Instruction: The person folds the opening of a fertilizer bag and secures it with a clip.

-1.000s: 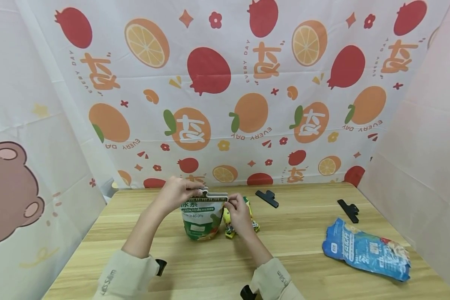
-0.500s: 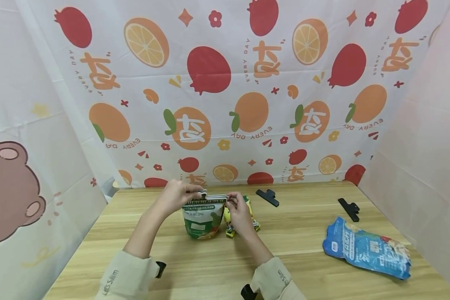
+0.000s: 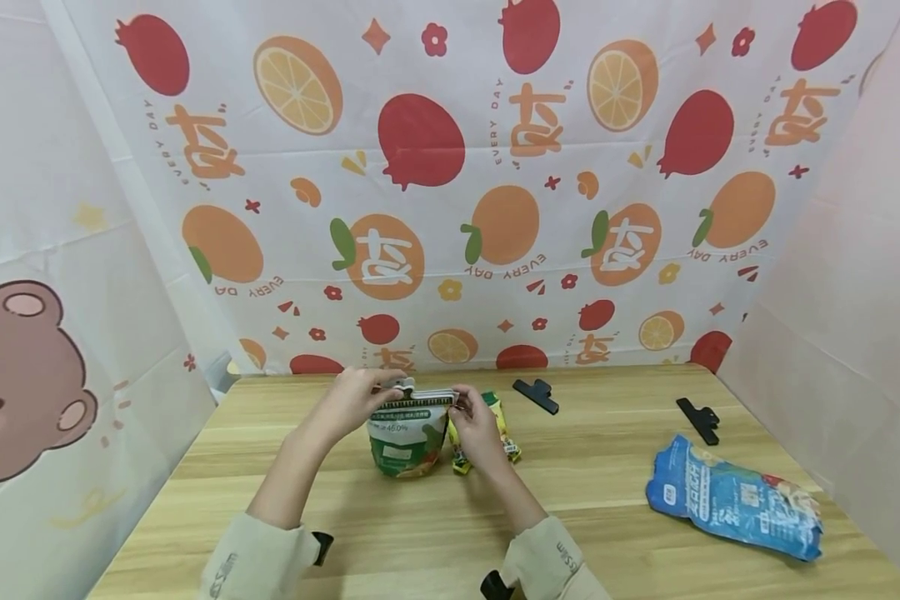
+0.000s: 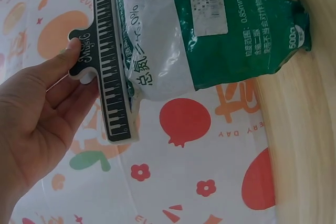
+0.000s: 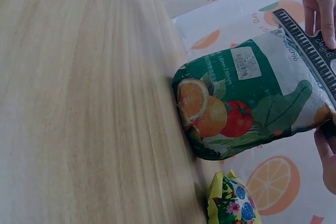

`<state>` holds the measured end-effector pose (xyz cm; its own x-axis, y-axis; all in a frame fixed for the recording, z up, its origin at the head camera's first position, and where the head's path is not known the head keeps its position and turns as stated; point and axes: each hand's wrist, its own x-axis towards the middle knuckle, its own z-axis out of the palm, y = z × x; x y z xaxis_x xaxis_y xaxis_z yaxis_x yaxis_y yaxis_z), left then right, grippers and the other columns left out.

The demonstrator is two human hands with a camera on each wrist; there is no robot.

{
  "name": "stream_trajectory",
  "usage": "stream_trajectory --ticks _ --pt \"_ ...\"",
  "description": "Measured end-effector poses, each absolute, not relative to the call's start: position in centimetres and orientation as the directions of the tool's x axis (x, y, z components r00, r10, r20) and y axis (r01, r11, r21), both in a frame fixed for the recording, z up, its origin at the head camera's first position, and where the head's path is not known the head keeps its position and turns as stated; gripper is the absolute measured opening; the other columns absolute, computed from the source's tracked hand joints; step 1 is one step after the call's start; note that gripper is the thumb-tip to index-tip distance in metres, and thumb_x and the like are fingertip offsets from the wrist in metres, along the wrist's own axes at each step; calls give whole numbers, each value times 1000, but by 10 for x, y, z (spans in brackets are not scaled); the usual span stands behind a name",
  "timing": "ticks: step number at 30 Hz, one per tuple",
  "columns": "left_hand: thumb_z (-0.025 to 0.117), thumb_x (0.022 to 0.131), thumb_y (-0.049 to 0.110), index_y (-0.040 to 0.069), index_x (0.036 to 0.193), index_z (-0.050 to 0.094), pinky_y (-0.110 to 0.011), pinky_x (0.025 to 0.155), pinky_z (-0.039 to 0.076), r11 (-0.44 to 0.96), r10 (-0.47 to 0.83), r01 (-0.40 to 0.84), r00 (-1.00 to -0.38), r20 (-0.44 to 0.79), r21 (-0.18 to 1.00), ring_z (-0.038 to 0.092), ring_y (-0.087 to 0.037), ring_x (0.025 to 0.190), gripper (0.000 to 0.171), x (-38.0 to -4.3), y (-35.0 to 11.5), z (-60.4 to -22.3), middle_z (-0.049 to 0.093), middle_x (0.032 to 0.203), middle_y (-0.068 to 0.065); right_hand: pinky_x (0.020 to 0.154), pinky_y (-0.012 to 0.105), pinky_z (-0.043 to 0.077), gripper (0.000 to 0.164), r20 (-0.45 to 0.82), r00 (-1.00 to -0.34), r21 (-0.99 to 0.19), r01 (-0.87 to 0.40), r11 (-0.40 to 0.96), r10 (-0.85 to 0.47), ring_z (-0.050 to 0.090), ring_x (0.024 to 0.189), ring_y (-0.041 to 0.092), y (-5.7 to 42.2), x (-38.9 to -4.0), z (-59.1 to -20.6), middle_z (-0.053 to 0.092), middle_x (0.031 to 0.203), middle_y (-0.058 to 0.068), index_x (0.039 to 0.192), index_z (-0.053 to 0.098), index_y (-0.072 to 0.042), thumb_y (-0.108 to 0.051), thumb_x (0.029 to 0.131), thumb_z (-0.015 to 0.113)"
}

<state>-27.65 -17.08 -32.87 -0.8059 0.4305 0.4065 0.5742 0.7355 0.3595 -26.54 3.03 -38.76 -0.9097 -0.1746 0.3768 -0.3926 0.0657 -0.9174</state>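
Observation:
A green-and-white fertilizer bag (image 3: pixel 401 446) stands upright on the table. Across its top edge lies a long bag clip (image 4: pixel 111 66) with a piano-key pattern and the word "Music" on its handle. My left hand (image 3: pixel 352 402) pinches that handle between thumb and fingers, as the left wrist view shows closely. With thumb and forefinger, my right hand (image 3: pixel 482 429) pinches the bag's top right corner, at the end of the clip. Behind this hand, partly hidden, a small yellow-and-green packet (image 5: pixel 233 203) is on the table.
Two black clips lie farther off: one black clip (image 3: pixel 536 396) at the back, another black clip (image 3: pixel 697 419) toward the right edge. A crumpled blue bag (image 3: pixel 735 500) lies at the right of the wooden table (image 3: pixel 390 542). A fruit-print curtain (image 3: pixel 435 233) hangs behind.
The clip has come down and tipped over the bag's top, covering large print that showed a second ago. My left hand has shifted slightly down; my right hand keeps its place.

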Motion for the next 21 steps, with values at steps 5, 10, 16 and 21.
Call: stream_trajectory --ticks 5,10,16,21 --pt "68 84 11 4 117 62 -40 74 51 718 371 532 -838 399 449 61 -26 93 35 -272 -171 -334 62 111 -13 93 40 41 30 351 -915 -930 -366 43 -197 47 115 34 32 -267 -387 52 119 23 121 45 9 6 91 49" --pt "69 83 10 5 127 54 -45 82 48 690 298 494 -860 415 529 55 -32 105 47 -267 -179 -340 55 122 -16 91 40 42 30 327 -923 -940 -339 25 -204 49 112 32 33 -266 -388 53 117 20 123 46 6 -1 94 49" --pt "69 83 11 2 120 60 -46 81 48 673 255 488 -859 444 556 57 -31 101 38 -266 -187 -344 61 113 -14 92 37 42 26 331 -926 -944 -328 -43 -180 49 111 32 34 -267 -391 53 114 20 119 45 8 1 94 48" --pt "66 86 17 2 119 60 -44 78 50 667 289 480 -872 396 570 61 -29 95 36 -268 -181 -340 61 113 -14 90 33 43 20 346 -923 -938 -345 -41 -166 49 111 36 34 -269 -394 53 113 25 111 45 12 5 93 48"
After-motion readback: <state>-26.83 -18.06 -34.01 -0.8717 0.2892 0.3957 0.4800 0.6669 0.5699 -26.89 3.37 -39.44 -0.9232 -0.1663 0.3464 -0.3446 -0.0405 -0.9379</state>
